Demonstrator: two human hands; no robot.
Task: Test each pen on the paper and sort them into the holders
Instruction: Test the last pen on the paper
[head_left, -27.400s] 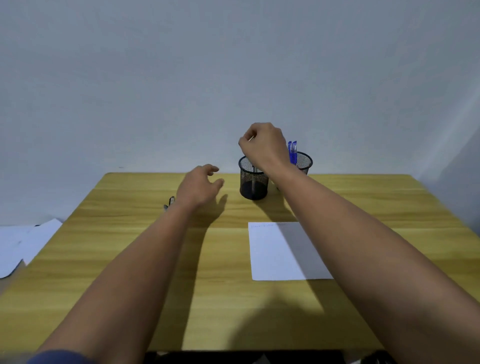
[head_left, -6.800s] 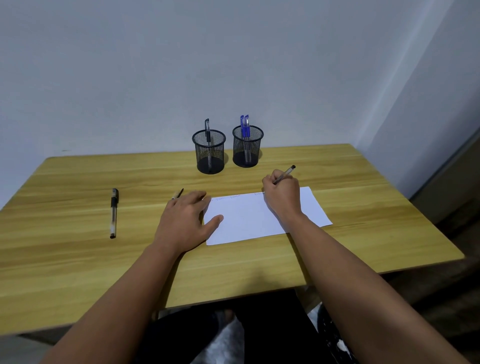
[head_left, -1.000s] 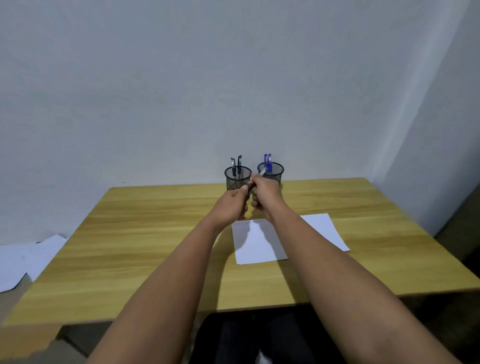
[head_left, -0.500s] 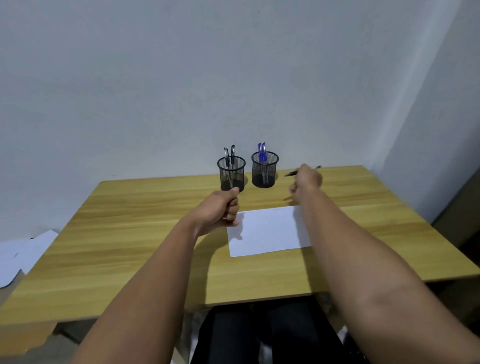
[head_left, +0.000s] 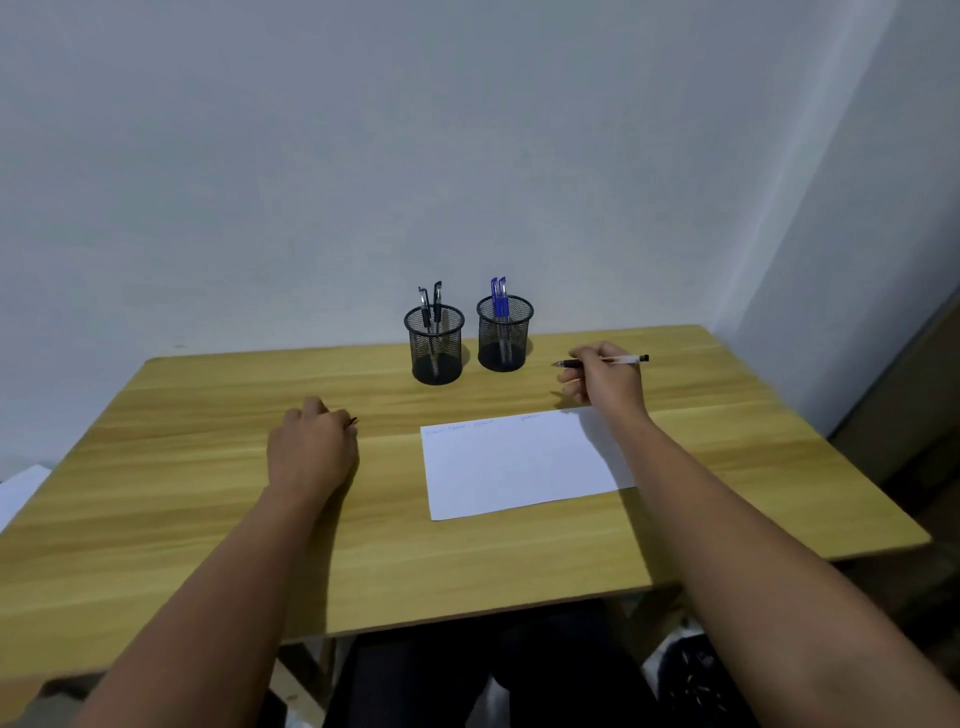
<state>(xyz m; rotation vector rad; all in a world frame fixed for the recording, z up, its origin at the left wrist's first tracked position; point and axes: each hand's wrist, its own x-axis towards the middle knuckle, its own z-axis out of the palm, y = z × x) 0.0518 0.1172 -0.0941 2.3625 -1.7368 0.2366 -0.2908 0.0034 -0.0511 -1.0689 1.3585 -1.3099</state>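
Observation:
A white paper (head_left: 519, 467) with faint scribbles along its far edge lies on the wooden table (head_left: 208, 467). Just beyond the paper's far right corner, my right hand (head_left: 605, 382) holds an uncapped pen (head_left: 621, 359) level, its tip pointing left toward the holders. My left hand (head_left: 311, 447) rests curled on the table left of the paper, and a small dark pen cap (head_left: 353, 421) pokes out from its fingers. At the back stand two black mesh holders. The left holder (head_left: 435, 345) has two black pens (head_left: 431, 306); the right holder (head_left: 505, 335) has blue pens (head_left: 498, 296).
A grey wall rises right behind the holders. The table's right edge is near my right forearm. White sheets (head_left: 21, 493) lie on the floor past the table's left edge. My legs are under the front edge.
The two hands pulled apart from a shared grip in front of the holders. My left hand dropped to the table with the cap. My right hand carried the pen to the right.

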